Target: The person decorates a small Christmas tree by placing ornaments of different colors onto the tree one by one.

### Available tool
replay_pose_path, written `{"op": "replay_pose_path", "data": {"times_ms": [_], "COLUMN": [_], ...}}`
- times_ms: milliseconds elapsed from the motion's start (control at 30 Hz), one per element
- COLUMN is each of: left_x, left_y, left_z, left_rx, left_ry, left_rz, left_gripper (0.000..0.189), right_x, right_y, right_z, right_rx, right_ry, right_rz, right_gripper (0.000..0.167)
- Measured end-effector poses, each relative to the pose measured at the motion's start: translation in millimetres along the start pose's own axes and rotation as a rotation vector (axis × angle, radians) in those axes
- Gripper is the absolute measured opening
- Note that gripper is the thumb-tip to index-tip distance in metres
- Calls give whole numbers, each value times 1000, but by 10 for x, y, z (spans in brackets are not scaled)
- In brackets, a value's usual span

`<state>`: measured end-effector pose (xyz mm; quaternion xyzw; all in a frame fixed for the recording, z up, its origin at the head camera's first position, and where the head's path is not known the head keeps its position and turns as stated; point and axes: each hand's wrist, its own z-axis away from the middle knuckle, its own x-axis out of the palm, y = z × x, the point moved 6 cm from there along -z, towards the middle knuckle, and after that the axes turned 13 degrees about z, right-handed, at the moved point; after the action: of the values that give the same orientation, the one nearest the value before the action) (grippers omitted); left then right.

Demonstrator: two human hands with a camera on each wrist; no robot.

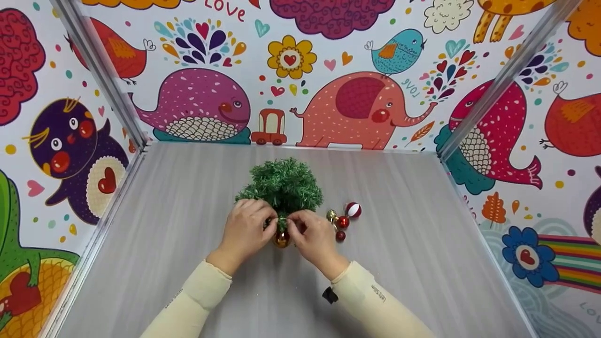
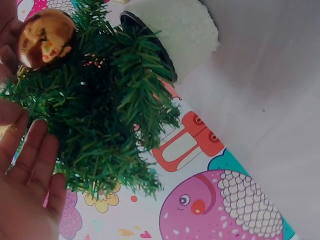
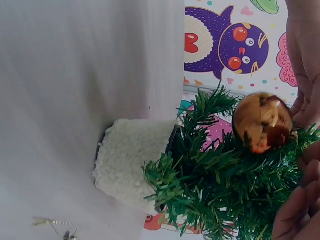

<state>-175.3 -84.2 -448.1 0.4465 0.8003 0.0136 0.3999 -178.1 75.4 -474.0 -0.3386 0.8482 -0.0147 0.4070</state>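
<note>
A small artificial Christmas tree [image 1: 286, 180] stands in front of the person, its base a white, rough-textured pot [image 3: 132, 162] with a dark rim. From a near branch hangs a shiny gold bauble [image 1: 281, 239]. My left hand [image 1: 246, 230] is at the branch just above the bauble, thumb and forefinger pinching its thin cord. Opposite it, my right hand [image 1: 313, 234] pinches the same cord, its fingertips close to the left ones. The left wrist view shows the other left fingers [image 2: 37, 155] loosely extended beside the green needles.
Right of the tree lie a red-and-white striped ball [image 1: 353, 210], a bright red ball [image 1: 343, 222], a dark red ball [image 1: 340, 236] and a small gold ornament [image 1: 331, 215]. Printed cartoon walls [image 1: 291, 108] enclose the grey table [image 1: 404, 263] behind and at both sides.
</note>
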Motion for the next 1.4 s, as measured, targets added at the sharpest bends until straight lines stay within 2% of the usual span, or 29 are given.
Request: {"op": "replay_pose_path", "data": {"times_ms": [200,333,500,667,800,867,967,1033,1133,1233,1400], "left_x": [15,30,70,65,5,-31,-52,-25,57,120,170], "left_y": [36,53,49,54,37,2,-80,-131,-178,-193,-186], "left_z": [-12,-9,14,79,102,98,86,87,103,131,141], "left_rx": [92,142,141,115,48,-23,-157,-245,-327,-365,-395], "left_ry": [-40,-73,-87,-49,18,42,29,-16,-106,-164,-175], "left_rz": [-63,-76,-68,-36,-11,-9,-15,-23,-38,-53,-45], "left_gripper": [5,5,4,10,32,51,84,99,110,111,108], "right_x": [0,18,14,-53,-163,-218,-288,-331,-397,-431,-449], "right_y": [-13,-21,-11,5,92,194,446,684,1077,1437,1853], "right_z": [17,42,81,181,281,322,378,444,592,762,938], "right_rx": [-45,-65,-70,-97,-127,-124,-72,9,150,272,355], "right_ry": [-31,-66,-66,-30,33,56,56,21,-72,-177,-289], "right_rz": [144,178,163,133,93,69,82,125,198,229,259], "right_gripper": [5,5,6,10,15,18,26,35,52,64,65]}}
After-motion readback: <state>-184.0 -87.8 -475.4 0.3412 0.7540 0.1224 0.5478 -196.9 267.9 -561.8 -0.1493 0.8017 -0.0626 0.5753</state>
